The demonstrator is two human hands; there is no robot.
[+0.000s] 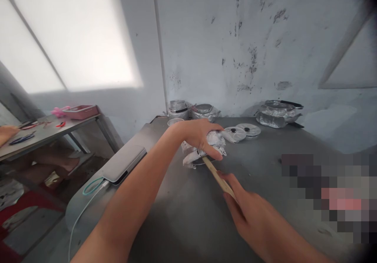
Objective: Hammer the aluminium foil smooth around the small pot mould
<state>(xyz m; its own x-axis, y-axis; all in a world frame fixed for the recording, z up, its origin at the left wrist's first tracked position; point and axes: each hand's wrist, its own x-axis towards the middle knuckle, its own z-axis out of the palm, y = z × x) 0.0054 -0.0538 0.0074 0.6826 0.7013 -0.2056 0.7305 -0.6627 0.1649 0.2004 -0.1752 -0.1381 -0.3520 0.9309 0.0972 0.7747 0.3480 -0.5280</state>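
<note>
Hands [250, 210] well inside table edges [77, 200] (seemingly)

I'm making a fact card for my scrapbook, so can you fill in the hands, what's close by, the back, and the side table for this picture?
Left hand: spread over a silvery bundle; grip unclear
Right hand: holding a wooden stick, its far end at the bundle
Close by: two round lids with dark knobs
Back: silvery pots near the wall
Left side of the grey table: a flat grey box, white cable
Side table: pink basket
</note>
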